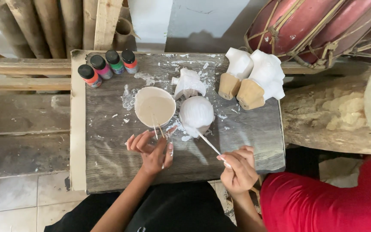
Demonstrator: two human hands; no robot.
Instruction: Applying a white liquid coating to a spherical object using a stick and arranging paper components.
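Looking down from the head view, a weathered grey board serves as the tabletop [112, 159], smeared with white paint around a cream bowl [154, 105]. Just right of the bowl lies a round white-painted figure [196, 114], and a second white figure [188, 83] sits behind it. Farther right of the bowl stand two white carvings with bare wooden bases [254, 81]. Four small paint bottles [107, 66] line up left of and behind the bowl. The right hand [238, 169] pinches a thin brush [208, 145] whose tip touches the round figure. The left hand [152, 150], fingers loosely spread, hovers just in front of the bowl. Bamboo poles [35, 25] lean at the wall behind; a red drum [318, 25] lies beyond the carvings. Pale floor tiles show below.
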